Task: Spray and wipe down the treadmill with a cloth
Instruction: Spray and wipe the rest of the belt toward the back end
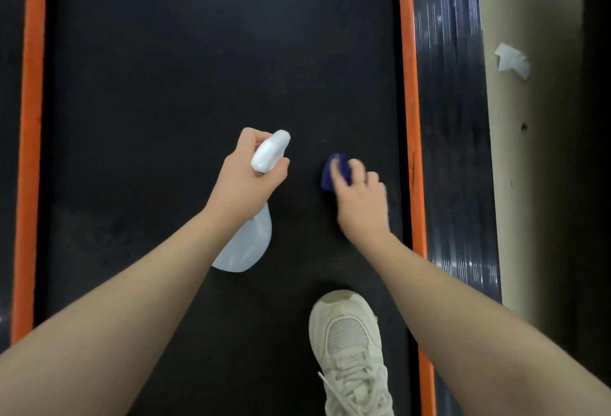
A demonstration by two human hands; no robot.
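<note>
Head view: matte black treadmill belt (pixel 198 68), orange edge strips. Left hand (pixel 246 180) wrapped around translucent plastic spray bottle (pixel 246 243) above belt centre. Right hand (pixel 360 199) presses crumpled blue cloth (pixel 332 172) onto belt, near right strip. Cream mesh sneaker (pixel 350 349) on belt.

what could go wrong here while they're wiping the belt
The shoe stands on the treadmill belt close behind the cloth, so sprayed patches could be slippery underfoot. The right hand is blurred and near the orange strip, so it might knock it.
</note>
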